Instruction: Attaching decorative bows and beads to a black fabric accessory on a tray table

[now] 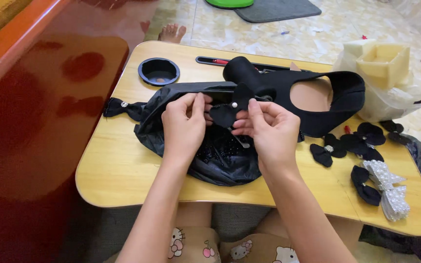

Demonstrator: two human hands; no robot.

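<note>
While both hands work over a small wooden lap table (123, 165), the left hand (185, 124) and the right hand (268, 127) are closed in a pinch on 1 black fabric bow (224, 115), which carries a white pearl at its centre. The bow sits just above a crumpled black plastic bag (220, 165) lying on the table's middle. Behind the hands lies a black shoe upper (317, 90) (its opening faces upward). To the right, several finished black bows (347, 143) rest near 1 white beaded bow (391, 187). A round black cup holder (158, 71) is set in the table's far left corner. A cream plastic container (383, 61) stands on a clear bag at far right.
</note>
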